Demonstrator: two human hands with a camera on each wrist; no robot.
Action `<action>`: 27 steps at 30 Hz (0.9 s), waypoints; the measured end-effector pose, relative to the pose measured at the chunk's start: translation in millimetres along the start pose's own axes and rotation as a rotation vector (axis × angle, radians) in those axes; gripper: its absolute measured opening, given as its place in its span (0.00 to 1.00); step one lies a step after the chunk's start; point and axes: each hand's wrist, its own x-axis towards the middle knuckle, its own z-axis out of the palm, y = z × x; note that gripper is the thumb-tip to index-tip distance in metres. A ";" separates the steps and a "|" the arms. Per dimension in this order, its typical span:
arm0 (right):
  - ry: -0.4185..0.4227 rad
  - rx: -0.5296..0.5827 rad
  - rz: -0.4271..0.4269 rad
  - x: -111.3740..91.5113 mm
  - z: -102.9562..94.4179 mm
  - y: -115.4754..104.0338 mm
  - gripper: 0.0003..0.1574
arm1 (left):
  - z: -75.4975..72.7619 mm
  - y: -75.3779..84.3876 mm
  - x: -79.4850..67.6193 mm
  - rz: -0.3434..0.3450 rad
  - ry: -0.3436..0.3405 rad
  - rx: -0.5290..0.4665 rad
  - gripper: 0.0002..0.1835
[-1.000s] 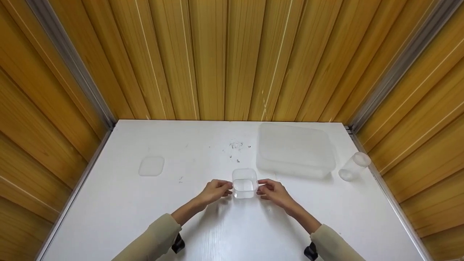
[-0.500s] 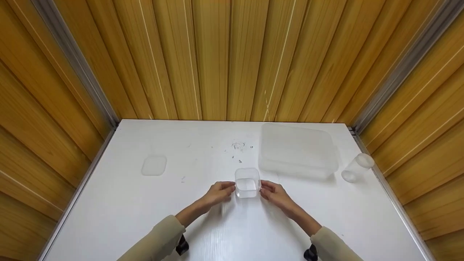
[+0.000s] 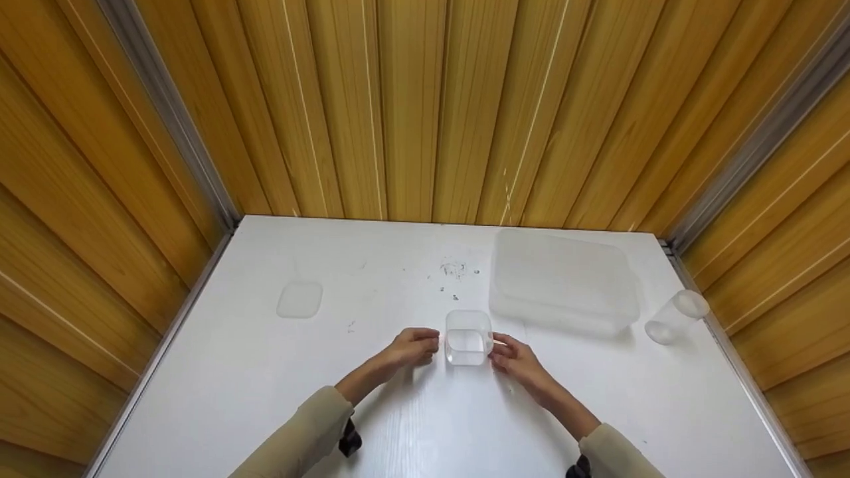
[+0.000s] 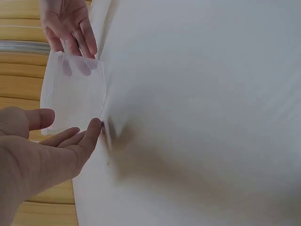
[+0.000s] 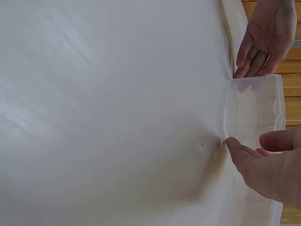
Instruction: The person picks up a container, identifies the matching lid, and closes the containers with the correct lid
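Note:
A small clear plastic container (image 3: 468, 345), square with rounded corners, stands on the white table between both hands. In the head view my left hand (image 3: 412, 348) is just off its left side, with a narrow gap and loosely bent fingers. The right hand (image 3: 518, 362) has its fingertips at the container's right wall, not wrapped round it. The left wrist view shows the container (image 4: 75, 94) beyond the left thumb and fingers, which are spread apart. In the right wrist view the right thumb and fingers are also apart beside the container (image 5: 254, 106).
A flat frosted square (image 3: 300, 300), like a lid, lies on the table's left part. Behind the right hand sits a large translucent box (image 3: 564, 282). A clear cylindrical container (image 3: 676, 318) is near the right edge. Wood-patterned walls (image 3: 412, 113) enclose the table.
The left hand has come away from the container's left wall, where it touched before. The right hand stays at the right wall. The whole head view has shifted slightly.

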 end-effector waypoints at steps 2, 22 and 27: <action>0.010 -0.032 -0.020 2.5 -0.4 3.5 0.37 | -8.3 -1.5 2.2 0.010 0.032 0.015 0.24; 0.070 -0.276 -0.105 26.5 8.5 13.9 0.62 | -211.2 -33.2 -20.5 -0.155 0.963 0.659 0.25; 0.012 -0.241 -0.102 29.1 3.6 8.9 0.62 | -222.8 -34.3 -30.1 -0.276 0.817 0.744 0.20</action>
